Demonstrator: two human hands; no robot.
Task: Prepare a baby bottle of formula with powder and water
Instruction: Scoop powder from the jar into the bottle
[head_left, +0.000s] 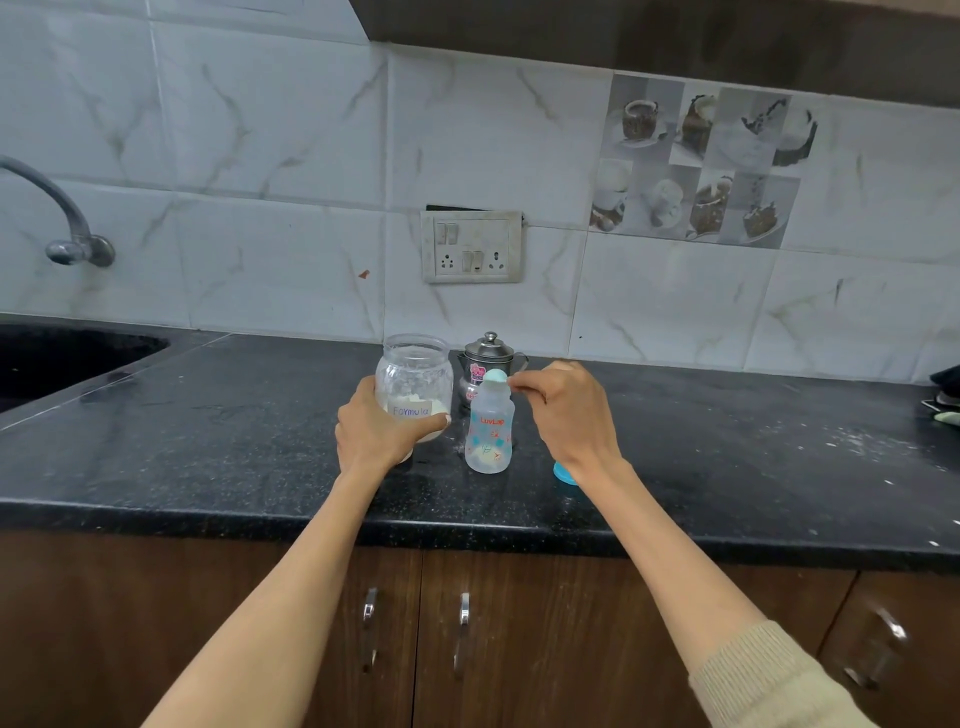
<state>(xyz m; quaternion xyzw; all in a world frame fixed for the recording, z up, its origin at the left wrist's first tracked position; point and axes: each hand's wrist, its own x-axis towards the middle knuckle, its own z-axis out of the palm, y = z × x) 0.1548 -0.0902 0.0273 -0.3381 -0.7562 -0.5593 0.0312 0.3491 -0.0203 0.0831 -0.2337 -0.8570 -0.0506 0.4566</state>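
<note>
A clear jar (414, 373) labelled "Formula", lid off and holding some white powder, stands on the black counter (208, 441). My left hand (379, 431) grips its lower part. Right of it stands an open translucent baby bottle (489, 428) with a little powder at the bottom. My right hand (566, 410) pinches the handle of a small teal scoop (494, 376), and the scoop's bowl sits over the bottle's mouth. Behind the bottle is a small lidded steel jug (488, 358). A blue cap (564, 472) shows partly under my right wrist.
A dark sink (62, 358) with a wall tap (62, 218) lies at the left. A switch and socket plate (471, 247) hangs on the tiled wall. Spilled powder dusts the counter at the right. Cabinet doors with metal handles (464, 610) are below the counter edge.
</note>
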